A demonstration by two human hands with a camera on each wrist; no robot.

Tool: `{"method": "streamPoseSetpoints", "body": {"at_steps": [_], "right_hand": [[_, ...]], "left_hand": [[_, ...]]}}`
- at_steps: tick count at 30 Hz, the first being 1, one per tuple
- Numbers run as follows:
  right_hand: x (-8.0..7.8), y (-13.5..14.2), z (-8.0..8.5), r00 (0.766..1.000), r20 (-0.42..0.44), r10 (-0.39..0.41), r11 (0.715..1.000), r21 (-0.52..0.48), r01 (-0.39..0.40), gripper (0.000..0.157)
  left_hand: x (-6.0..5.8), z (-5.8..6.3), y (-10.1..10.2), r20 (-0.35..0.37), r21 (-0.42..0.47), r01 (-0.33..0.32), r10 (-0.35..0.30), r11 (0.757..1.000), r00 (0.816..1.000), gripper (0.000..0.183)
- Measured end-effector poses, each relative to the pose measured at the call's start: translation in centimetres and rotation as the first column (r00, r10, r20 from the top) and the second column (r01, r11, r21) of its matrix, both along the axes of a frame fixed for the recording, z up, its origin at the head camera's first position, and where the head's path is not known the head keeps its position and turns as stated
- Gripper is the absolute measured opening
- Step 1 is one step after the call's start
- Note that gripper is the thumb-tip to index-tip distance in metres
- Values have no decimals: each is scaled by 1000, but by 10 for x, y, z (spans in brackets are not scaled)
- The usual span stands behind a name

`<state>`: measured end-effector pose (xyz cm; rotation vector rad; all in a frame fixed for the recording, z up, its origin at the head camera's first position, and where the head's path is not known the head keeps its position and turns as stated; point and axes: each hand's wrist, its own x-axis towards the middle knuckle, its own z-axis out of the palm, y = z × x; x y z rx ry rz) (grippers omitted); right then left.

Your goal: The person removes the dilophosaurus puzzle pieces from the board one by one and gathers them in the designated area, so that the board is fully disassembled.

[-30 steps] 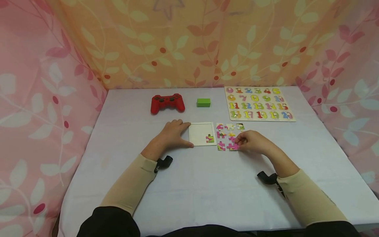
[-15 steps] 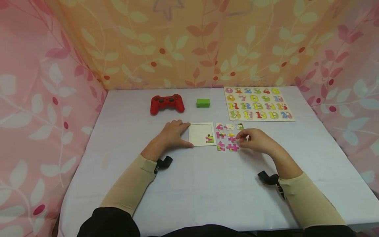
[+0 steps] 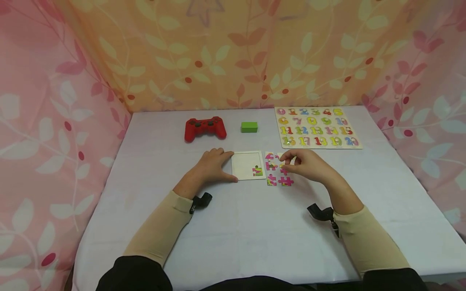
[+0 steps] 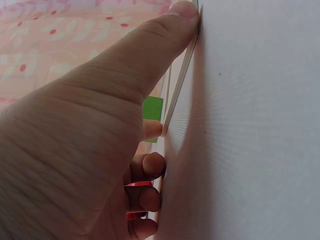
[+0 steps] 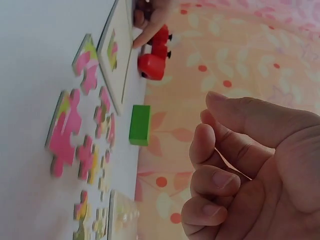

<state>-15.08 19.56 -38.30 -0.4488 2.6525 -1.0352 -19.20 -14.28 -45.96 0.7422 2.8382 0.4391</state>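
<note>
At the middle of the table in the head view lies a square, cream puzzle tray [image 3: 242,163]. One pink-and-green puzzle piece [image 3: 258,171] sits in its lower right corner. My left hand [image 3: 211,166] holds the tray at its left side, thumb at the near corner and index finger at the far one. Several loose puzzle pieces [image 3: 286,181] lie in rows just right of the tray. Over them hovers my right hand [image 3: 307,165], covering some in the head view. In the right wrist view its fingers are loosely curled with nothing between thumb and fingertips.
A red game controller [image 3: 205,128] and a green block [image 3: 249,127] stand farther back. To the back right is a number puzzle board [image 3: 320,136]. Patterned cloth [image 3: 233,52] encloses the back and both sides of the white table.
My right hand has drawn back from the lower pink piece, then moved up and left over the upper pieces. My left hand and the tray have stayed in place.
</note>
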Motion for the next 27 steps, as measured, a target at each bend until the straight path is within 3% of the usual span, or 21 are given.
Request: {"method": "streamPoseSetpoints", "body": {"at_steps": [7,17,27], "right_hand": [[-5,-22,-1,1000,16,14,1000,-11,-14,27],[-16,-52,-14,994,28,103,995,-4,-103,28],[-22,-73,-30,989,104,107,986,114,-119,32]], "left_hand": [[0,-1,0,0,-7,6,-6,1000,1000,101],[0,1,0,13,-15,-11,11,1000,1000,101],[-1,-1,0,5,-18,-1,1,1000,1000,101]]}}
